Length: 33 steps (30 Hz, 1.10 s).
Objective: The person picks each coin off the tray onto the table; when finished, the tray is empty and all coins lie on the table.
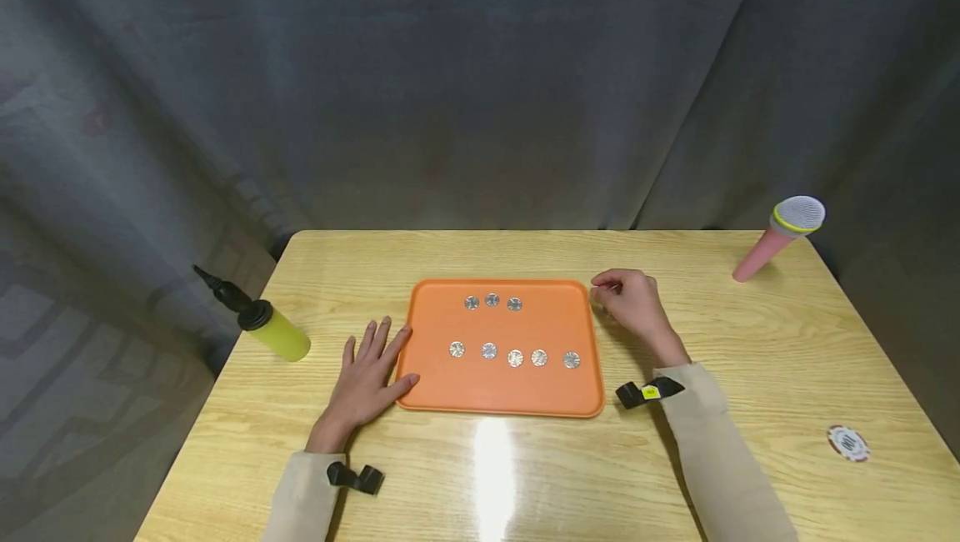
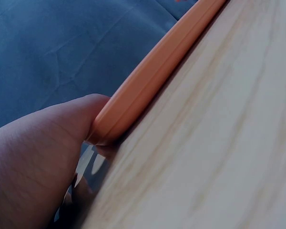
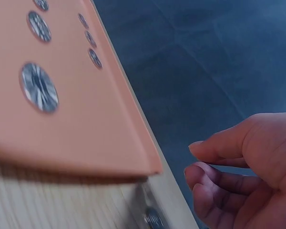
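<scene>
The tray (image 1: 435,383) looks like smooth plastic with a soft sheen. Its silvery discs (image 1: 515,358) shine like metal, their faces ridged in rays. The bench (image 1: 360,275) shows wood grain under a glossy finish. The curtain (image 1: 487,108) and sleeves (image 1: 720,459) are matt cloth. The microphone head (image 1: 800,213) has a meshed surface, perhaps metal, though too distant to be sure.

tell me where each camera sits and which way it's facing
Head: on the person's head, facing forward and down at the orange tray, silver discs and wooden table; left hand, right hand and beige sleeves show.
Left wrist: on that wrist, looking along the tray's outer side, with dark curtain beyond; part of the left hand shows.
Right wrist: on that wrist, looking across the tray's corner; the right hand shows.
Head and right wrist share the silver discs.
</scene>
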Tool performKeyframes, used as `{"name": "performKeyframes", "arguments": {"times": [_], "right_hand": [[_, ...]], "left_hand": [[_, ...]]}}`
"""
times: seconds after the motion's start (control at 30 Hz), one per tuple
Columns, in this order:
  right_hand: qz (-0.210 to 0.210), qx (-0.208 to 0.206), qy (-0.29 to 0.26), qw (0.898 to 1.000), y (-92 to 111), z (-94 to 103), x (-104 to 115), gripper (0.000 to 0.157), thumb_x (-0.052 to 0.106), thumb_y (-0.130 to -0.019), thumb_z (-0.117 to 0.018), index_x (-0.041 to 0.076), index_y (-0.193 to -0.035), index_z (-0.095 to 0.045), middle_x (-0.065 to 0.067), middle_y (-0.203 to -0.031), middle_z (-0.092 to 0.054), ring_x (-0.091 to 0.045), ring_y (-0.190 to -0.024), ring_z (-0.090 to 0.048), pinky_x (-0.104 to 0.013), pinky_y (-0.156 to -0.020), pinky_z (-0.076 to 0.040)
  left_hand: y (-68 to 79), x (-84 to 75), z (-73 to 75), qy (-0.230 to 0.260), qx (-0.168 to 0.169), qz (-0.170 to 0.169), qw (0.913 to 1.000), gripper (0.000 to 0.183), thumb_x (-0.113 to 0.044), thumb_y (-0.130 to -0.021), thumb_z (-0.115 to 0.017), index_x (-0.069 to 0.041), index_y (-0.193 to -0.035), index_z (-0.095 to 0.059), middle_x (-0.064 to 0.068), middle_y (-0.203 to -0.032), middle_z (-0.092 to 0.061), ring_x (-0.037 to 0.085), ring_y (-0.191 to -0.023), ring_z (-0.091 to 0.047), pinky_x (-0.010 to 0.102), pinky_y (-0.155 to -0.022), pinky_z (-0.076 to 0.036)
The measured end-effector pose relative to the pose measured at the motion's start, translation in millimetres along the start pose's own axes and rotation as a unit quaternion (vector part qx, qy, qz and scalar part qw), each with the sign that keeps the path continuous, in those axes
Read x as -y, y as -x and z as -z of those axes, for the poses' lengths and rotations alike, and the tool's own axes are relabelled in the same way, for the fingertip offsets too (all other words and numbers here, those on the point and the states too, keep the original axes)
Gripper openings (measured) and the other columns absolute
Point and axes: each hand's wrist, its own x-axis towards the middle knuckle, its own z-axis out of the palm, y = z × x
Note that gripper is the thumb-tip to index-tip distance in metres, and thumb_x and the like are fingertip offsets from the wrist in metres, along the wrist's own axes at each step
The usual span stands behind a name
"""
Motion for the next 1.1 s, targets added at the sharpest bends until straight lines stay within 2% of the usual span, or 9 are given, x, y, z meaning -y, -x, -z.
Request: {"name": "performKeyframes", "arguments": {"times": [0.17, 0.37, 0.53, 0.87, 1.1], "right_hand": [[0.012, 0.015, 0.004, 1.000, -3.7, -14.0, 10.2, 0.018, 0.004, -0.090, -0.067, -0.005, -0.103, -0.075, -0.020, -0.090, -0.074, -0.013, -0.068, -0.061, -0.021, -0.056, -0.049], [0.003, 0.034, -0.002, 0.999, -9.8, -31.7, 21.1, 0.017, 0.004, -0.089, -0.069, -0.004, -0.103, -0.075, -0.018, -0.088, -0.073, -0.009, -0.061, -0.058, -0.022, -0.056, -0.048], [-0.004, 0.049, 0.007, 0.999, -13.4, -46.8, 30.2, 0.017, 0.005, -0.089, -0.069, -0.003, -0.103, -0.075, -0.016, -0.088, -0.072, -0.016, -0.069, -0.060, -0.022, -0.060, -0.047], [0.020, 0.069, 0.024, 0.997, -18.6, -70.8, 42.9, 0.014, 0.005, -0.087, -0.072, -0.001, -0.099, -0.076, -0.015, -0.090, -0.075, -0.023, -0.080, -0.068, -0.035, -0.073, -0.054], [0.015, 0.101, 0.018, 0.995, -20.3, -82.5, 48.1, 0.024, 0.007, -0.087, -0.074, 0.000, -0.110, -0.075, -0.016, -0.103, -0.076, -0.028, -0.094, -0.070, -0.043, -0.084, -0.056]], "left_hand": [[-0.7, -0.6, -0.3, 0.001, -0.004, -0.002, 1.0000, 0.077, -0.048, -0.092, -0.062, -0.021, -0.158, -0.034, 0.021, -0.167, -0.022, 0.047, -0.155, -0.015, 0.070, -0.118, -0.006], [-1.7, -0.8, -1.1, 0.001, -0.005, -0.002, 1.0000, 0.076, -0.048, -0.093, -0.061, -0.021, -0.158, -0.033, 0.021, -0.167, -0.022, 0.046, -0.155, -0.014, 0.071, -0.118, -0.006], [-1.8, -1.4, -1.5, 0.003, -0.007, -0.001, 1.0000, 0.075, -0.047, -0.093, -0.061, -0.021, -0.158, -0.034, 0.021, -0.166, -0.022, 0.047, -0.155, -0.015, 0.071, -0.118, -0.006], [-1.3, -2.9, -1.0, 0.001, 0.006, 0.007, 1.0000, 0.076, -0.048, -0.093, -0.060, -0.023, -0.159, -0.032, 0.019, -0.168, -0.018, 0.045, -0.156, -0.013, 0.070, -0.119, -0.006], [-0.6, -3.1, -1.2, 0.002, 0.002, 0.006, 1.0000, 0.076, -0.048, -0.093, -0.060, -0.023, -0.159, -0.032, 0.019, -0.168, -0.019, 0.045, -0.155, -0.013, 0.071, -0.119, -0.006]]}}
